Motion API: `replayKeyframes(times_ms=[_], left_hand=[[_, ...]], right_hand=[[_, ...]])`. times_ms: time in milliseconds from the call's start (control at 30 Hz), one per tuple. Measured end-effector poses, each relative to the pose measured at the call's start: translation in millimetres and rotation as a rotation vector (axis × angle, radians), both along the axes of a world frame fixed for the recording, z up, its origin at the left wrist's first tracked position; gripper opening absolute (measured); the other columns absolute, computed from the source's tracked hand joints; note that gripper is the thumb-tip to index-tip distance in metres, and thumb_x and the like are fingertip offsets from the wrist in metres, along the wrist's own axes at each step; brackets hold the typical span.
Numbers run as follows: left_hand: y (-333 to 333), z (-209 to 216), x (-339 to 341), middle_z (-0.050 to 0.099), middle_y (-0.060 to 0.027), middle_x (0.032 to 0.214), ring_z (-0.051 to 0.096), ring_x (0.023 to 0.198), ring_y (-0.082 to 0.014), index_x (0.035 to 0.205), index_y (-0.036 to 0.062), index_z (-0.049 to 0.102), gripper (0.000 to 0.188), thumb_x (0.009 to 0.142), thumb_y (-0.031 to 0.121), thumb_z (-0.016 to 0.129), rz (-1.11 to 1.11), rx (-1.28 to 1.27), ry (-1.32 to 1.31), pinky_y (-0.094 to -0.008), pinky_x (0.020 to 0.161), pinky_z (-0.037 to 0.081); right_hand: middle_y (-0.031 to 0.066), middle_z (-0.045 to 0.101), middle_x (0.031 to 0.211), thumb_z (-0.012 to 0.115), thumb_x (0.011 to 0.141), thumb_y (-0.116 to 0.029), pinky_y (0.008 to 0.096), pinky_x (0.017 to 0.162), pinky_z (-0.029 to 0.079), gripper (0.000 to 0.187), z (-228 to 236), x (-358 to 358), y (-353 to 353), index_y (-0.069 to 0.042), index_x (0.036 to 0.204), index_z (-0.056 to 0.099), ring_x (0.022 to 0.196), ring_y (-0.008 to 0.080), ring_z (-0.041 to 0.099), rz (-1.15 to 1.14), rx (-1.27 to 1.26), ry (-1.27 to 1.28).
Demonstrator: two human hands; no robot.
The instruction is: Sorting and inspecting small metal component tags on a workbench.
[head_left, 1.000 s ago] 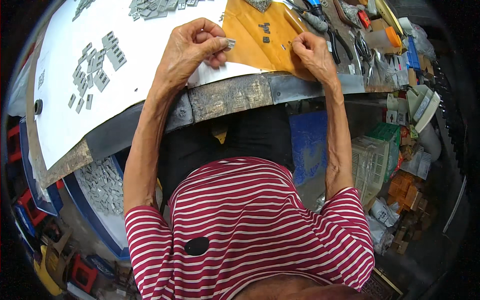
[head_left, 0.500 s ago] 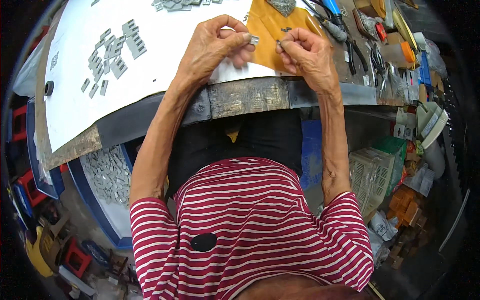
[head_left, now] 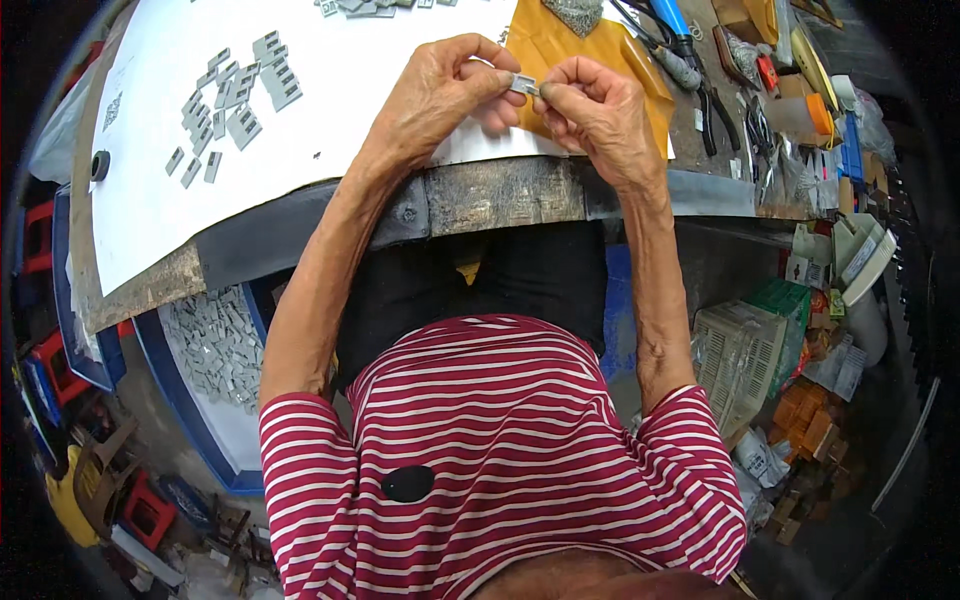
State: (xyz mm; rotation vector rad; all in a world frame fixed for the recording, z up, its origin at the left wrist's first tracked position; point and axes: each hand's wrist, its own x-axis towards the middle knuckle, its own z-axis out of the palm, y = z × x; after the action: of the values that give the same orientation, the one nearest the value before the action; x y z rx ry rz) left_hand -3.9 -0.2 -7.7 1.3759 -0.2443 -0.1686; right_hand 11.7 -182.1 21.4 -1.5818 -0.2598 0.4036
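In the head view, the person's left hand (head_left: 440, 97) pinches a small grey rectangular piece (head_left: 522, 84) between both hands. The right hand (head_left: 614, 118) has pinched fingertips at its end, their grip indiscernible; orange-yellow creased paper (head_left: 546, 42) lies beneath.

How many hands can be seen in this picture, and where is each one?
2, both at the upper middle: the left hand pinches a small grey piece, and the right hand is at that piece's right end. No other hand shows.
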Motion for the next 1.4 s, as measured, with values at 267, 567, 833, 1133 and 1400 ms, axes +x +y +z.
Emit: replayKeyframes(times_ms=[267,567,833,1133,1400], left_hand=[[-1.1,0.5,-2.0,0.062,-0.0108,0.069,0.059,0.053,-0.0106,0.096,-0.0033,0.055,0.018,0.085,0.011,0.051,0.001,0.035,-0.005,-0.0192,0.050,0.049],[-1.0,-1.2,-0.7,0.061,-0.0068,0.076,0.057,0.065,-0.0094,0.099,0.0004,0.057,0.022,0.083,0.015,0.058,0.020,0.038,-0.100,-0.0198,0.062,0.048],[-1.8,-1.6,-1.8,0.061,-0.0061,0.074,0.058,0.066,-0.0109,0.098,0.0002,0.058,0.019,0.084,0.013,0.056,0.008,0.079,-0.134,-0.0222,0.064,0.050],[-4.1,-0.8,-1.8,0.062,-0.0075,0.067,0.061,0.059,-0.0101,0.097,-0.0024,0.056,0.017,0.082,0.006,0.056,0.073,0.049,-0.075,-0.0197,0.056,0.050],[-2.9,-1.1,-2.8,0.063,-0.0108,0.073,0.062,0.064,-0.0133,0.103,-0.0029,0.055,0.022,0.083,0.006,0.055,0.020,0.094,-0.051,-0.0221,0.062,0.052]], right_hand=[[0.0055,0.058,0.065,0.056,0.079,-0.005,0.0172,0.038,0.037,0.008,0.5,-2.2,0.5,0.003,0.079,0.055,0.048,0.0056,0.050,-0.017,-0.035,-0.049],[0.0043,0.057,0.061,0.056,0.080,-0.005,0.0165,0.038,0.036,0.008,-2.7,-1.5,-2.1,0.002,0.079,0.055,0.046,0.0041,0.048,-0.053,0.018,-0.051],[0.0036,0.056,0.062,0.057,0.078,-0.004,0.0167,0.039,0.036,0.006,-7.8,-2.3,-0.7,0.001,0.078,0.055,0.047,0.0046,0.048,-0.045,0.036,-0.029],[0.0037,0.056,0.061,0.058,0.078,-0.005,0.0164,0.038,0.035,0.008,-12.5,-3.3,2.0,0.002,0.078,0.055,0.046,0.0043,0.047,-0.068,0.055,0.014],[0.0042,0.056,0.061,0.060,0.078,-0.006,0.0162,0.038,0.034,0.009,-16.4,-4.0,2.3,0.002,0.079,0.055,0.046,0.0046,0.047,-0.124,0.085,0.053]])
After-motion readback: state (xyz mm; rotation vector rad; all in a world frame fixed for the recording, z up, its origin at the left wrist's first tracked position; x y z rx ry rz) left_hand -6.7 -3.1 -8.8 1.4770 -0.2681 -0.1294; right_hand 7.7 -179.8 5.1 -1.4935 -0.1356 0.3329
